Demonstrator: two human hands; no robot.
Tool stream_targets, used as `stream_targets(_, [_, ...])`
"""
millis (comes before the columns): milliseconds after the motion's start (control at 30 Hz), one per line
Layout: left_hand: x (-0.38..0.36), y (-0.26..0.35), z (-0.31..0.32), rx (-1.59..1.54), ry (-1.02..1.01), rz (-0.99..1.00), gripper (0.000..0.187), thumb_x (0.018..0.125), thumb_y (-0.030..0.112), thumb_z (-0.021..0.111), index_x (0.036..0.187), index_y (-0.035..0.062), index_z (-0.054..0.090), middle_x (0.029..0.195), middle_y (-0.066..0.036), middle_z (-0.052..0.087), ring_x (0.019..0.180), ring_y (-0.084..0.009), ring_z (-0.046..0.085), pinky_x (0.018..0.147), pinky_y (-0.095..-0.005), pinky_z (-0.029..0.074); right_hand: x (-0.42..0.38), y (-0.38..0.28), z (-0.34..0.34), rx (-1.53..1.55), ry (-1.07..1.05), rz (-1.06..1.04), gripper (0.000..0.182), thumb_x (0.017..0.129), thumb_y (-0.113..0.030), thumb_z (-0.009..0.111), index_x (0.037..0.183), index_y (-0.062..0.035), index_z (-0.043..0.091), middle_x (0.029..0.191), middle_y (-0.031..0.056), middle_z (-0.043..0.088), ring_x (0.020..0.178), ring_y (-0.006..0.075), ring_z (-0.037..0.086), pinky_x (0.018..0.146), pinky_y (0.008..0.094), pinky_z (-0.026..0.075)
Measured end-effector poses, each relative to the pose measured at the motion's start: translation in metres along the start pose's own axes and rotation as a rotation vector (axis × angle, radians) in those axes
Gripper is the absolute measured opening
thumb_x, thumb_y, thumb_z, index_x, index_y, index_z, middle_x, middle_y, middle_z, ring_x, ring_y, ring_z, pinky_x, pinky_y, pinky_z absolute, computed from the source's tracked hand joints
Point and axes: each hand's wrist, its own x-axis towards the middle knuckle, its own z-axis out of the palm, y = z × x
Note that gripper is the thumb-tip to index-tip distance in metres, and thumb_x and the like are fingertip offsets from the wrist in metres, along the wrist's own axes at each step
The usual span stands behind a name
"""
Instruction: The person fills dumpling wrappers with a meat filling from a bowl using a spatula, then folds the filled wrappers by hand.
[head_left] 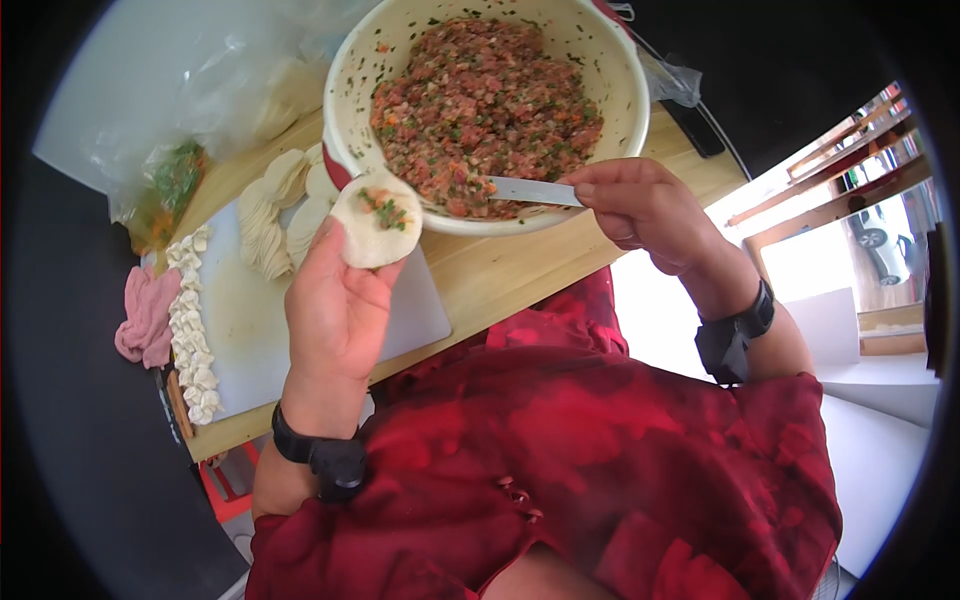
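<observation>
My left hand [340, 305] holds up a round dumpling wrapper [385, 248], with a small dab of orange and green filling on it. The wrapper is in front of the near left rim of a large cream bowl [350, 120]. Inside the bowl lies minced meat filling [490, 100] flecked with green and orange. Pinched in my right hand [640, 205] is a flat, pale spatula or blunt knife [535, 191]. Its far end dips into the meat near the bowl's near side, so the tip is hidden.
Stacked wrappers [265, 225] lie on a white cutting board [235, 330], with a row of folded dumplings [190, 330] along its left edge. A pink cloth [148, 315] is farther left. Plastic bags [180, 190] sit behind, and a dark phone-like object [698, 130] right of the bowl.
</observation>
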Motion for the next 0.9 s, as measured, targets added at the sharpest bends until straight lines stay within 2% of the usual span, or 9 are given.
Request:
stream_targets(133, [0.003,-0.002,-0.009,0.013,-0.072,-0.025,0.039,0.102,0.018,0.039,0.133,-0.0064,0.041,0.135,-0.017,0.051,0.125,-0.0272,0.050,0.107,-0.0408,0.042,-0.002,0.000,-0.001,-0.167,0.212,-0.117,0.026,0.092,-0.013,0.057,0.109,0.0066,0.061,0.066,-0.0031,0.048,0.056,0.0037,0.041,0.049,0.0207,0.032])
stream_targets(200, [0.002,-0.002,-0.010,0.012,0.015,-0.058,0.040,0.102,0.018,0.040,0.134,-0.0060,0.041,0.135,-0.017,0.051,0.125,-0.0269,0.051,0.106,-0.0403,0.043,0.000,0.003,-0.011,-0.355,0.255,-0.204,0.025,0.092,-0.013,0.056,0.109,0.0052,0.062,0.067,-0.0035,0.049,0.058,0.0034,0.042,0.050,0.0205,0.033])
stream_targets(367, [0.001,-0.002,-0.008,0.019,0.031,-0.074,0.039,0.102,0.018,0.040,0.135,-0.0037,0.041,0.136,-0.016,0.051,0.125,-0.0266,0.050,0.105,-0.0402,0.044,-0.008,-0.015,-0.022,-0.214,0.287,-0.203,0.025,0.094,-0.016,0.057,0.110,0.0033,0.062,0.068,-0.0040,0.050,0.059,0.0029,0.044,0.052,0.0185,0.034])
stream_targets(467, [-0.001,-0.001,-0.007,0.036,-0.052,-0.102,0.041,0.103,0.019,0.039,0.137,-0.0035,0.039,0.137,-0.016,0.049,0.127,-0.0268,0.049,0.107,-0.0402,0.043,-0.012,-0.022,-0.032,-0.052,0.196,-0.230,0.025,0.094,-0.013,0.056,0.110,0.0051,0.060,0.064,-0.0041,0.047,0.052,0.0027,0.039,0.045,0.0183,0.028])
stream_targets(567, [-0.002,-0.001,-0.005,0.061,-0.086,-0.110,0.043,0.103,0.020,0.037,0.139,-0.0033,0.036,0.139,-0.016,0.047,0.128,-0.0274,0.048,0.107,-0.0403,0.042,-0.012,-0.020,-0.035,0.000,0.194,-0.219,0.028,0.094,-0.013,0.055,0.114,0.0067,0.058,0.060,-0.0042,0.043,0.048,0.0027,0.035,0.042,0.0199,0.024])
stream_targets(667, [-0.003,-0.005,-0.006,0.064,-0.112,-0.134,0.044,0.103,0.021,0.037,0.139,-0.0026,0.038,0.139,-0.015,0.047,0.128,-0.0271,0.048,0.106,-0.0408,0.042,-0.012,-0.011,-0.037,-0.056,0.222,-0.256,0.031,0.095,-0.014,0.053,0.117,0.0074,0.056,0.058,-0.0046,0.040,0.047,0.0025,0.032,0.042,0.0207,0.022])
stream_targets(733, [0.000,0.002,-0.005,0.087,-0.114,-0.083,0.044,0.102,0.022,0.037,0.139,-0.0021,0.040,0.139,-0.013,0.048,0.128,-0.0266,0.048,0.106,-0.0413,0.042,-0.014,-0.012,-0.036,-0.066,0.197,-0.221,0.031,0.096,-0.013,0.050,0.118,0.0081,0.055,0.058,-0.0056,0.039,0.047,0.0026,0.031,0.042,0.0207,0.021])
stream_targets(800, [-0.002,-0.001,-0.004,0.054,-0.124,-0.148,0.045,0.103,0.021,0.037,0.141,-0.0019,0.036,0.140,-0.016,0.047,0.128,-0.0270,0.048,0.106,-0.0394,0.043,-0.012,-0.013,-0.030,-0.054,0.194,-0.209,0.030,0.097,-0.013,0.049,0.118,0.0079,0.055,0.057,-0.0065,0.038,0.047,0.0027,0.029,0.043,0.0208,0.022])
stream_targets(900, [-0.004,-0.003,-0.001,0.060,-0.141,-0.147,0.045,0.102,0.021,0.037,0.141,-0.0012,0.036,0.140,-0.015,0.047,0.128,-0.0264,0.048,0.106,-0.0395,0.042,-0.012,-0.014,-0.026,-0.019,0.229,-0.194,0.030,0.097,-0.013,0.048,0.119,0.0067,0.056,0.058,-0.0069,0.037,0.048,0.0028,0.028,0.044,0.0202,0.021])
